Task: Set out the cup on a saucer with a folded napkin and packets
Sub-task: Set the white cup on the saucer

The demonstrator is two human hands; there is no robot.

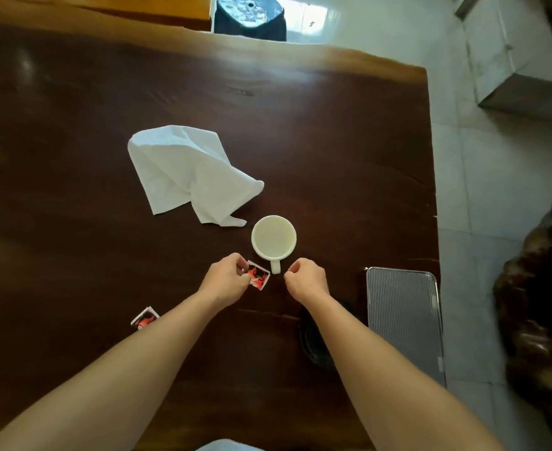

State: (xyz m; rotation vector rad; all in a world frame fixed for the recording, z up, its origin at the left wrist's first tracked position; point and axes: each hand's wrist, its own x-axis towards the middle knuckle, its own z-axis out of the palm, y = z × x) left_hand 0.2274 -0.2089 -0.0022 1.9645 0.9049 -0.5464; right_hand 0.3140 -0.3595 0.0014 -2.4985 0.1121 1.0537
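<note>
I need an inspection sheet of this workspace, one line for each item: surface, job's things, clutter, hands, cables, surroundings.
Surface: dark wooden table, glossy, with a pale far edge.
Job's things: white cup upright, handle toward the person; white napkin crumpled, not folded; one red packet beside the cup handle, a second packet apart at the left; dark round saucer, partly hidden under the right forearm.
Clutter: ribbed metal tray at the table's right edge.
Hands: left hand, fingers on the red packet; right hand loosely curled, holding nothing.
Cables: nothing seen.
Surroundings: pale tiled floor; dark stool beyond the table.
</note>
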